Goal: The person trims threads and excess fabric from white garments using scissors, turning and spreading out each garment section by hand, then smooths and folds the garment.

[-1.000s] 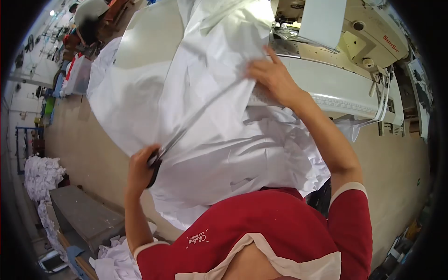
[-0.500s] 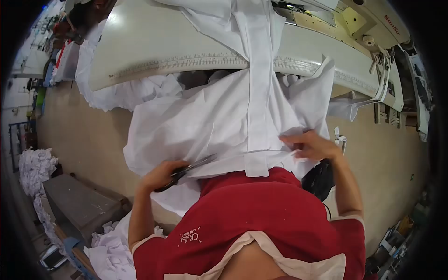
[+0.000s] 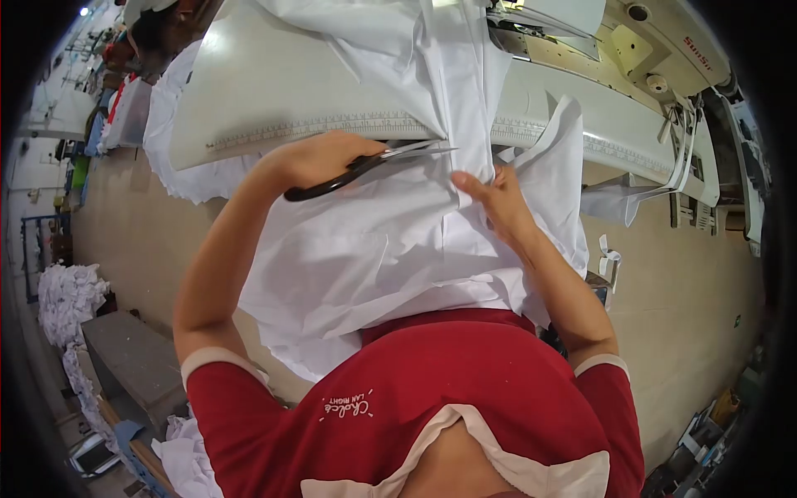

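A white cloth garment (image 3: 357,249) hangs over the table edge and lies across my lap, with a long folded strip (image 3: 471,116) running down its middle. My left hand (image 3: 324,158) is closed around black-handled scissors (image 3: 344,181). Their blades point right, and the tips are at the left side of the strip, slightly parted. Just right of the tips, my right hand (image 3: 496,199) grips the strip, thumb on top and the other fingers partly hidden by cloth.
The pale table (image 3: 232,87) has a printed ruler along its near edge. A sewing machine (image 3: 664,50) stands at the upper right. Heaped white cloth (image 3: 70,303) and a grey box (image 3: 141,357) are at the left. Part of another person (image 3: 154,21) shows at the upper left.
Both hands have moved up from my lap toward the table edge, the left bringing the scissors to the strip. My right hand has taken hold of the strip, which is now bunched narrower.
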`<state>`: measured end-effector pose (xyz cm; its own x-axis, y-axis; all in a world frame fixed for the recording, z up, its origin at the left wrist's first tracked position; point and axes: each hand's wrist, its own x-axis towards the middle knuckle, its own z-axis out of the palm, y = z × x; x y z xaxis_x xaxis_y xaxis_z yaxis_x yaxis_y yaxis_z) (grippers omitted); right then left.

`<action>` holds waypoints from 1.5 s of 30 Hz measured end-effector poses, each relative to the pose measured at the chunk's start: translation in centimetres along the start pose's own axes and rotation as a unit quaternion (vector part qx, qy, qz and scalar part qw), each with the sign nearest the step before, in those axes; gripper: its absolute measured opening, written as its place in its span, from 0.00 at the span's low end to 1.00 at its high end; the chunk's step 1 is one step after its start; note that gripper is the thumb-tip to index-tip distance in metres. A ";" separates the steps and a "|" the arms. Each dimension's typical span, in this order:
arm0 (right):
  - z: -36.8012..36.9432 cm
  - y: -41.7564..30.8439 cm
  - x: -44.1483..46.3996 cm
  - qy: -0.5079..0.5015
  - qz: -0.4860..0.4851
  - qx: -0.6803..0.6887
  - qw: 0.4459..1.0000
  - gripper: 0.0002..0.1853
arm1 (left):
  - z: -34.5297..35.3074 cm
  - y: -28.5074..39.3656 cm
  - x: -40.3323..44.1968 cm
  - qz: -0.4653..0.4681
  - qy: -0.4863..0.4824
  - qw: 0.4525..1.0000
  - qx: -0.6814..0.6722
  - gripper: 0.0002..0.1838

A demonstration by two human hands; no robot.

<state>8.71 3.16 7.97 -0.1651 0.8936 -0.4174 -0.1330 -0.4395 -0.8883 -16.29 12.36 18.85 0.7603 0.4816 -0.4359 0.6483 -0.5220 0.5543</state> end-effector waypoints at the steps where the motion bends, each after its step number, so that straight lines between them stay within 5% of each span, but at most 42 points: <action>1: 1.4 0.0 -0.5 0.027 -0.080 0.083 0.993 0.12 | 0.1 -0.5 1.4 0.026 -0.017 0.999 0.007 0.29; 3: 0.9 0.0 -1.0 0.012 -0.060 0.057 0.996 0.12 | 0.0 0.9 3.4 0.018 -0.079 0.997 0.016 0.31; 8: -0.1 0.0 -1.4 -0.011 -0.054 0.027 0.998 0.14 | 1.7 1.2 5.1 0.078 0.037 0.996 0.015 0.22; 10: -1.5 0.0 -1.4 -0.037 -0.009 -0.188 0.981 0.16 | 1.8 1.5 4.7 0.080 0.038 0.996 0.003 0.17; 11: -2.5 0.1 -1.4 -0.048 0.013 -0.292 0.955 0.17 | 2.0 1.6 4.5 0.074 0.038 0.997 -0.006 0.11; 14: -4.8 6.3 0.1 0.050 -0.228 -0.573 0.785 0.20 | 4.0 1.2 3.2 0.052 0.068 0.996 0.036 0.08; 15: -4.8 6.7 0.8 0.050 -0.107 -0.419 0.900 0.24 | 4.0 1.3 2.8 0.015 0.060 0.996 0.058 0.12; 16: -4.8 7.0 1.5 0.100 -0.155 -0.468 0.864 0.27 | 3.4 1.1 2.7 0.020 0.169 0.985 0.033 0.12; 19: -4.7 5.4 2.8 0.147 -0.100 -0.420 0.890 0.28 | 1.9 -0.1 2.4 -0.024 0.416 0.909 -0.009 0.16; 20: -4.3 4.5 2.3 0.190 -0.125 -0.261 0.938 0.23 | 0.5 -0.7 2.7 -0.034 0.420 0.906 0.044 0.22; 22: -6.5 3.6 2.6 0.244 0.019 -0.011 0.970 0.17 | -1.6 -2.3 4.1 -0.002 0.474 0.857 0.201 0.21; 25: -9.1 2.1 0.2 0.091 -0.096 -0.136 0.982 0.10 | -3.3 -5.7 6.2 0.082 0.442 0.890 0.081 0.19; 28: -4.7 -3.7 -2.3 0.138 -0.369 -0.327 0.859 0.11 | -3.5 -6.9 5.9 0.012 0.497 0.859 0.121 0.18; 31: -2.6 -7.4 0.6 0.158 -0.484 -0.412 0.756 0.24 | -0.7 -7.5 2.1 -0.034 0.520 0.838 0.160 0.16; 34: -1.0 -8.7 5.4 0.148 -0.483 -0.499 0.703 0.28 | 5.1 -5.9 -5.5 -0.032 0.506 0.859 0.064 0.19; 37: -0.1 -9.0 8.3 0.109 -0.526 -0.574 0.618 0.24 | 9.9 -2.2 -12.4 -0.150 0.425 0.892 -0.004 0.21; 40: 0.6 -9.3 6.8 -0.107 -0.506 -0.548 0.657 0.23 | 11.3 1.0 -18.0 -0.239 0.412 0.878 -0.053 0.22; 43: -1.0 -10.4 -0.6 -0.135 -0.494 -0.514 0.688 0.27 | 10.9 4.0 -22.3 -0.309 0.368 0.871 -0.107 0.23; 45: -3.2 -11.4 -8.1 -0.149 -0.381 -0.545 0.732 0.27 | 11.3 5.9 -22.4 -0.318 0.300 0.883 -0.172 0.23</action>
<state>14.66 1.23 20.89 -0.6769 0.7098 0.1948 0.5336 0.6555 -0.5344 -29.04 -9.51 23.85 0.0223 0.9406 -0.3388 0.8081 0.1826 0.5600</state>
